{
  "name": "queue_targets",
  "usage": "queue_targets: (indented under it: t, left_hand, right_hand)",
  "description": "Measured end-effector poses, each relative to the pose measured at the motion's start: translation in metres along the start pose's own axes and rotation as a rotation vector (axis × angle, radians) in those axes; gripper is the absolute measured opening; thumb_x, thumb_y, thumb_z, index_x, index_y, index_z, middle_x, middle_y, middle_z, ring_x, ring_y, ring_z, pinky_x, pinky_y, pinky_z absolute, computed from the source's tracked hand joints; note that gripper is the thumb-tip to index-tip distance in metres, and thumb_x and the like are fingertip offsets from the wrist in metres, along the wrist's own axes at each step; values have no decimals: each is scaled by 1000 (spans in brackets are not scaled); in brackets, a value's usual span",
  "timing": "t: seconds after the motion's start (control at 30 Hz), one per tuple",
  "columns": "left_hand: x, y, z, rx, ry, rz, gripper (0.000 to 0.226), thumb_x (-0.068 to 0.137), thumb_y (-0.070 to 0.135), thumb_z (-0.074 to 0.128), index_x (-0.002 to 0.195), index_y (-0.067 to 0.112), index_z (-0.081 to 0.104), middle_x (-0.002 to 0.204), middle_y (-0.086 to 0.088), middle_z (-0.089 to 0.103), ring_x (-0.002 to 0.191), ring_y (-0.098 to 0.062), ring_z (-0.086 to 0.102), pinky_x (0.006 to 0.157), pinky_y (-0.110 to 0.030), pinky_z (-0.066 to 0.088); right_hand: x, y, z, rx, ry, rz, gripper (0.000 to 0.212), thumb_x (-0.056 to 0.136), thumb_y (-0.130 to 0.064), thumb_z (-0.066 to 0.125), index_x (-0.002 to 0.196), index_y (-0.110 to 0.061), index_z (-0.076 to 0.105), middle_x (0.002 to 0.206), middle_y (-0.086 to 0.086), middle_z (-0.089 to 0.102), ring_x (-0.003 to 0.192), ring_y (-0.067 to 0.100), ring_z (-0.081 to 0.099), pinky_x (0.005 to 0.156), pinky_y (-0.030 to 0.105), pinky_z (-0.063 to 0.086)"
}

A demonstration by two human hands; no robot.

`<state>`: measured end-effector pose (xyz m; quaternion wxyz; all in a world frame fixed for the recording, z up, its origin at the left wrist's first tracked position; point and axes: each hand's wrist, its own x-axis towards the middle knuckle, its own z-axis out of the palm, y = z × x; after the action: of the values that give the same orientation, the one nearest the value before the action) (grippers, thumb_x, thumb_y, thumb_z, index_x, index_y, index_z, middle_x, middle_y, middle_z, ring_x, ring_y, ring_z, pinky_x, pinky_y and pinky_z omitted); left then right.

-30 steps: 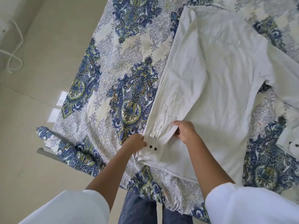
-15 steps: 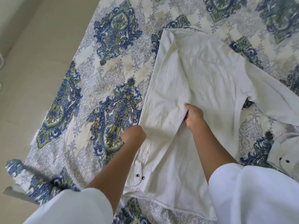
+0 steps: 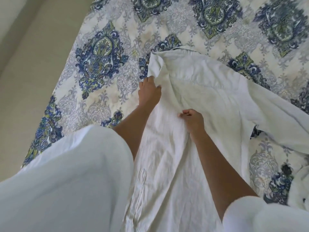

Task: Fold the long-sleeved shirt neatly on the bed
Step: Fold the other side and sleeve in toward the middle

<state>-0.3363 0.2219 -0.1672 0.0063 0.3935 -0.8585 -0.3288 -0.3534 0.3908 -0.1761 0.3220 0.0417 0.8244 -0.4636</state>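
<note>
The shirt lies spread on the bed, under and between both hands. The left hand grips its folded edge near the shoulder, thumb on the cloth. Just right of it and nearer the body, the right hand has curled fingers that seem to pinch a crease mid-shirt, though blur softens the grip. A sleeve trails off beyond the right hand.

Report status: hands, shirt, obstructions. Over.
Left hand grips shirt at its left edge. Right hand pinches it mid-body. Other sleeve lies spread on bed. No obstruction seen.
</note>
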Motion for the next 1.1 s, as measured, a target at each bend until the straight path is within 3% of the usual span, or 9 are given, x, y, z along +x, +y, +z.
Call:
queue_targets:
  t: [0.1,0.23,0.33,0.43,0.57,0.63,0.73,0.93,1.1]
  left_hand:
    - [44,8,-1,-132,-51,-126,20,88,32,56,101,16,59,115,-10,61,117,-30,47,100,-43,38]
    - [73,21,-8,-311,-151,-99,10,86,20,62,80,12,61,73,-1,56,71,-16,52,75,-30,42]
    - [89,20,-14,-443,-188,-177,6,84,5,61,84,-1,64,65,0,51,62,-16,49,65,-31,43]
    - [97,4,-17,-684,-211,-352,20,85,-6,55,69,6,56,66,-7,52,59,-20,51,60,-37,47]
    - [97,-5,-17,-886,-341,-339,17,86,0,57,75,13,58,70,-4,59,64,-18,53,60,-29,48]
    - [101,5,-16,-733,-367,-267,6,83,14,67,87,12,63,81,-6,58,70,-19,54,65,-29,48]
    - [115,13,-17,-514,-226,-233,17,86,9,59,103,8,63,71,2,52,55,-9,52,42,-16,45]
    - [122,-3,-22,-719,-249,-365,36,83,-18,43,66,11,54,54,-2,54,35,-8,48,38,-20,40]
    - [127,5,-23,-671,-263,-265,39,81,-19,44,106,3,65,74,-3,55,54,-11,51,51,-21,44]
  right_hand:
    - [10,-2,7,-49,1,-37,11,83,-16,63,81,-6,61,66,-2,52,66,16,50,67,30,40]
    - [15,-7,10,-74,-57,-23,39,85,-29,63,56,-18,40,50,-6,36,45,10,32,50,24,28]
    - [18,-12,6,-108,-132,-27,40,86,-25,63,58,-15,38,50,-5,32,44,9,28,45,20,25]
    - [21,-14,-1,-163,-197,-7,15,86,-13,62,74,-8,55,54,-3,41,44,8,35,40,14,30]
    - [23,-14,1,-225,-183,-5,11,84,-9,61,74,-5,60,56,-1,46,49,11,39,51,22,34]
    - [23,-14,5,-264,-163,-33,13,84,-11,61,75,-2,60,57,0,43,53,15,38,54,25,33]
    - [22,-11,5,-267,-177,-37,17,84,-12,62,78,3,59,61,5,45,56,17,41,54,24,32]
    - [22,-6,-1,-255,-201,25,18,82,-11,65,82,6,59,67,8,51,61,19,46,60,26,38]
    - [20,-1,-5,-341,-145,23,16,81,-14,66,74,-4,57,63,4,50,59,17,45,59,27,37]
